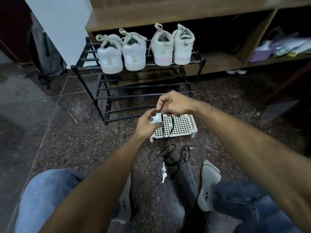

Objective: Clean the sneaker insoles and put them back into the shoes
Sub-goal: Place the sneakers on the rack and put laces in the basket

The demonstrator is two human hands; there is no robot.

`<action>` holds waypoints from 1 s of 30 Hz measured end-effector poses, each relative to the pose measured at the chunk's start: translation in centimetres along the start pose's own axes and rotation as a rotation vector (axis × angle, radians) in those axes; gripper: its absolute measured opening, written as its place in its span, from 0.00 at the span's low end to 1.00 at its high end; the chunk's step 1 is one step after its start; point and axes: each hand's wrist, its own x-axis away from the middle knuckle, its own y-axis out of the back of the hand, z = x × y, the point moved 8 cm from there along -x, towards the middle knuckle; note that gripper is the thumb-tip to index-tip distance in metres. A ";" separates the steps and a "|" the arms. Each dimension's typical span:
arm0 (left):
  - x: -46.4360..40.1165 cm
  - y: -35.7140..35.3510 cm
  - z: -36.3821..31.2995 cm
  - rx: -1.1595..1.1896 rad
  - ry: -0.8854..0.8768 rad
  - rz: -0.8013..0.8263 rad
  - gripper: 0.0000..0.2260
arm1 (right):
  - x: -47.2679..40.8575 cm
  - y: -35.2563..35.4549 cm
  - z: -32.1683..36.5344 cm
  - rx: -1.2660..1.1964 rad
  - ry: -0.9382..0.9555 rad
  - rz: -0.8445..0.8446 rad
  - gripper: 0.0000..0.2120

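Sneakers (pixel 144 49): four, on rack (pixel 138 91), behind tray (pixel 178 126). Insoles: unseen. Left hand (pixel 148 125) grips white wad (pixel 157 118); right hand (pixel 175 104) pinches black cord (pixel 170 128) above tray. Risk: cord may snag tray holes or drag keys (pixel 163 172).

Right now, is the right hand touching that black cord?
Touching. The head view shows the right hand pinching the black cord at its fingertips, with the cord hanging down over the white basket.

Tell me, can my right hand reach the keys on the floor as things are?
Probably not yet: the right hand pinches a black cord raised above the white basket. The keys lie uncovered between the feet, so the path looks free once it lets go.
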 end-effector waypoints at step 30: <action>3.1 1.5 -19.4 -0.407 -0.484 0.252 0.04 | 5.4 6.3 3.1 -0.121 0.053 -0.320 0.04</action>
